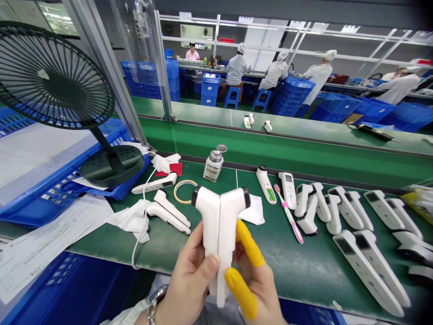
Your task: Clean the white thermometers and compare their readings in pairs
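Observation:
Two white handheld thermometers are held upright side by side, backs touching, their black-tipped heads pointing outward. My left hand (194, 275), with a bracelet at the wrist, is closed around the left thermometer (210, 216), thumb on its handle. Around the right thermometer (232, 216) my right hand (253, 275) is closed, with yellow covers on its thumb and a finger. Below them is the green bench (291, 257). On its right side lie several more white thermometers (368, 271), and a pair (169, 212) rests to the left.
A black fan (111, 164) stands on a blue basket (67, 189) at left. Behind the hands are a tape roll (185, 192) and a glass bottle (213, 167). A pink toothbrush (289, 214) and white cloth (253, 210) lie rightward. People sit beyond the partition.

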{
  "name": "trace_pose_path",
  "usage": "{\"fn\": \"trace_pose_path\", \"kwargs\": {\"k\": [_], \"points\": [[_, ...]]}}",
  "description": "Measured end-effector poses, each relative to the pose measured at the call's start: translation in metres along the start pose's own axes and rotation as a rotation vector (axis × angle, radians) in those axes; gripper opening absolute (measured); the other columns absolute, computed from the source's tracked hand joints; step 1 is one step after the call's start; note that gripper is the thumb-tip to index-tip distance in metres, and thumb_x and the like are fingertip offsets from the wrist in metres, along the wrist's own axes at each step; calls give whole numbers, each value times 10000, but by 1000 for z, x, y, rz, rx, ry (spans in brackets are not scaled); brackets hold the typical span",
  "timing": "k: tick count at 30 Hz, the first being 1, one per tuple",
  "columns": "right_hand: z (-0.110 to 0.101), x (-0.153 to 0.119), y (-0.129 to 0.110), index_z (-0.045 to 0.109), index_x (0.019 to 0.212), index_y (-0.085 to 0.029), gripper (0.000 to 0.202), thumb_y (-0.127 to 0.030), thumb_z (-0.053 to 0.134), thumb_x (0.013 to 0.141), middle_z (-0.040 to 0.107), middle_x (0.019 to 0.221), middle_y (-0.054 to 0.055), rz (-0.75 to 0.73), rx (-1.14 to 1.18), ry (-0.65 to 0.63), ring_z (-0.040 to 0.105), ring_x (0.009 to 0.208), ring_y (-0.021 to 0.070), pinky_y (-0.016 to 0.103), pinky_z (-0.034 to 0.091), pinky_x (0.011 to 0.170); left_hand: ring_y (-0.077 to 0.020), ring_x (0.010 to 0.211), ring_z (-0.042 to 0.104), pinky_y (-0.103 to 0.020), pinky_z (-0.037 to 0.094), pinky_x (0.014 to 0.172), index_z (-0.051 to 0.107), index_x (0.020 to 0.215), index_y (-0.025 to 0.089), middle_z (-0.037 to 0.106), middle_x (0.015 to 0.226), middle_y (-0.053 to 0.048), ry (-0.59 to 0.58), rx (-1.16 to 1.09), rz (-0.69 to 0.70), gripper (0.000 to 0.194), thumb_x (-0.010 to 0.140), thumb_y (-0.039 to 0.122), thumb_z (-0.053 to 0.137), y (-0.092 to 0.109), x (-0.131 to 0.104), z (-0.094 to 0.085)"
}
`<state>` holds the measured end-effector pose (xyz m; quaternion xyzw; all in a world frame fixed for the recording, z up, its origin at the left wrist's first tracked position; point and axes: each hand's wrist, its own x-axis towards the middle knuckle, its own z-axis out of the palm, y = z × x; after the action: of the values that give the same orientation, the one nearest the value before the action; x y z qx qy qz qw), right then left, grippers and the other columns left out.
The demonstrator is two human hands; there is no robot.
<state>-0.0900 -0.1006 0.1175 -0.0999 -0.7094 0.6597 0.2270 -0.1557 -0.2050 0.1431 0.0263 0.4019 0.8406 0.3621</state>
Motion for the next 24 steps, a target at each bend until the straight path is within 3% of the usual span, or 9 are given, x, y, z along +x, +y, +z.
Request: {"fn": "trace_pose_path", "kwargs": {"k": [3, 5, 7, 9, 11, 13, 15, 19, 24], "points": [[6, 0, 10, 367, 1325, -365, 493, -317, 516, 857, 549, 1114, 59, -90, -152, 24, 557, 937, 235, 377, 471, 796, -212, 1053, 566, -261, 473, 844, 426, 1308, 347, 568, 1251, -32, 24, 17, -5, 587, 762, 339, 641, -3, 5, -5], [2, 9, 13, 386, 1321, -334, 463, -267, 479, 873, 578, 1003, 51, -150, -263, -35, 567, 843, 203, 334, 485, 719, -209, 1107, 530, -248, 461, 858, 352, 1349, 355, 521, 1307, -27, 40, 76, -16, 683, 747, 277, 666, -1, 10, -10], [-12, 27, 17, 481, 1260, -292, 396, -246, 483, 867, 599, 887, 43, -217, -421, -131, 569, 779, 191, 316, 486, 685, -200, 1026, 571, -245, 485, 793, 359, 1347, 326, 552, 1265, -48, 89, 144, -66, 737, 704, 233, 706, 3, 14, -19], [-33, 53, 27, 571, 1174, -249, 321, -259, 480, 866, 623, 930, 72, -246, -662, -170, 577, 877, 221, 351, 480, 775, -177, 867, 619, -240, 502, 695, 491, 1252, 249, 606, 1171, -80, 135, 175, -139, 630, 671, 223, 732, 5, 18, -28], [-56, 80, 42, 589, 1149, -202, 328, -298, 470, 859, 602, 1086, 122, -189, -954, -92, 523, 1045, 280, 422, 426, 896, -160, 809, 631, -225, 501, 650, 602, 1092, 190, 622, 1137, -95, 153, 150, -207, 437, 675, 222, 728, 6, 18, -34], [-73, 105, 58, 630, 1060, -180, 301, -312, 543, 804, 575, 1163, 144, -162, -1033, -95, 493, 1096, 321, 468, 385, 940, -167, 858, 636, -212, 501, 656, 637, 999, 168, 617, 1155, -104, 176, 83, -252, 319, 694, 222, 712, 6, 16, -38], [-81, 124, 67, 648, 927, -157, 219, -292, 525, 806, 616, 1104, 147, -160, -1039, -118, 544, 1040, 301, 429, 418, 910, -183, 890, 638, -215, 503, 659, 632, 1002, 159, 623, 1148, -117, 206, 12, -289, 304, 713, 232, 691, 7, 12, -39], [-74, 166, 49, 558, 1001, -120, 313, -319, 334, 911, 675, 904, 115, -176, -1035, -38, 634, 823, 210, 301, 481, 745, -168, 767, 655, -213, 485, 590, 582, 1040, 138, 665, 1036, -137, 173, -60, -348, 304, 776, 284, 613, 8, 6, -39], [-43, 231, 8, 513, 1123, -165, 338, -362, 339, 911, 640, 1031, 97, -246, -1120, 65, 602, 929, 230, 311, 441, 787, -144, 593, 613, -215, 421, 491, 549, 1012, 134, 682, 850, -110, 78, -7, -309, 312, 768, 322, 597, 9, 1, -42]]}}
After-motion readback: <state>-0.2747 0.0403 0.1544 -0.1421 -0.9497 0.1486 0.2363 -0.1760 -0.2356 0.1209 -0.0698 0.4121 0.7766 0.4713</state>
